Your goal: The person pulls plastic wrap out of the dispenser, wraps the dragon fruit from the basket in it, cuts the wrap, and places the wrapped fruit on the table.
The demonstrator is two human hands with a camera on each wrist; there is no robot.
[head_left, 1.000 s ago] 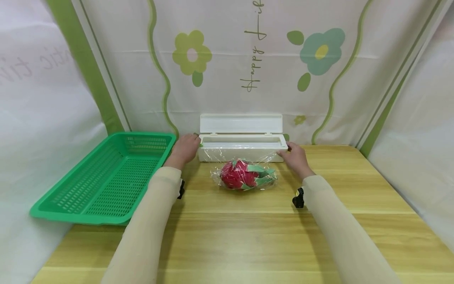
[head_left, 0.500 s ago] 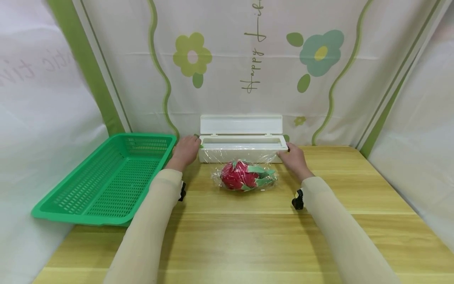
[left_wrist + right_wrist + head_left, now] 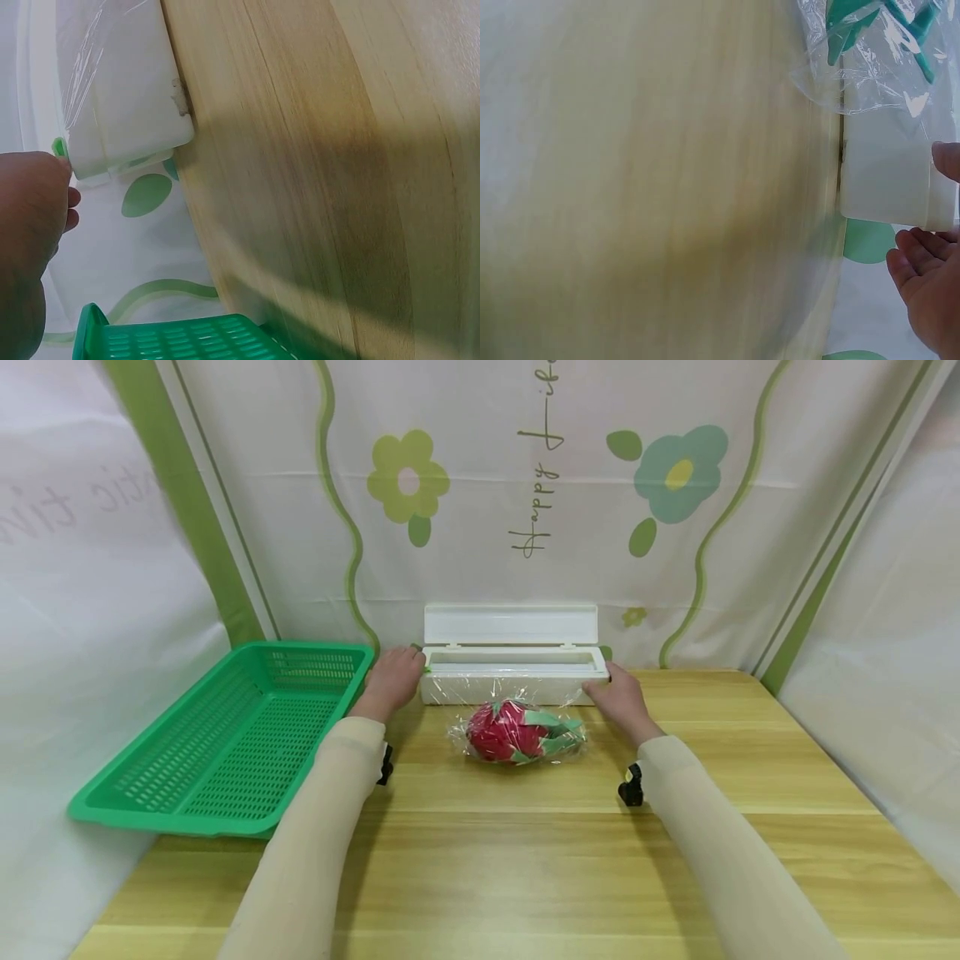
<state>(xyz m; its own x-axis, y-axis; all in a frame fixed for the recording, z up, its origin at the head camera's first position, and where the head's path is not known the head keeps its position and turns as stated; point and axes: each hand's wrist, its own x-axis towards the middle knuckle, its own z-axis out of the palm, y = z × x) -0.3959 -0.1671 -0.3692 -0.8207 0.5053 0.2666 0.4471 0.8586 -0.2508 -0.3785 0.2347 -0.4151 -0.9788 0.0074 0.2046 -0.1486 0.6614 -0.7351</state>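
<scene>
A white cling film dispenser (image 3: 517, 687) stands at the back of the table, its lid (image 3: 510, 624) raised. Clear film (image 3: 487, 687) runs from its front down over a red dragon fruit (image 3: 504, 732) with green leafy tips, which is wrapped in film. At the box's left end, my left hand (image 3: 393, 677) pinches a small green slider tab (image 3: 60, 147); its other fingers are mostly hidden. My right hand (image 3: 622, 697) grips the right end, thumb (image 3: 946, 159) on the front and fingers by the end face.
A green perforated basket (image 3: 168, 822) lies at the left, beside my left forearm. Behind the dispenser hangs a white curtain (image 3: 480, 560) printed with flowers, and similar cloth walls stand at both sides. Wood-patterned tabletop (image 3: 525, 877) extends in front.
My right hand's fingers have shifted slightly at the box's right end. The left hand, dragon fruit and dispenser stay in place; the view tilts very slightly.
</scene>
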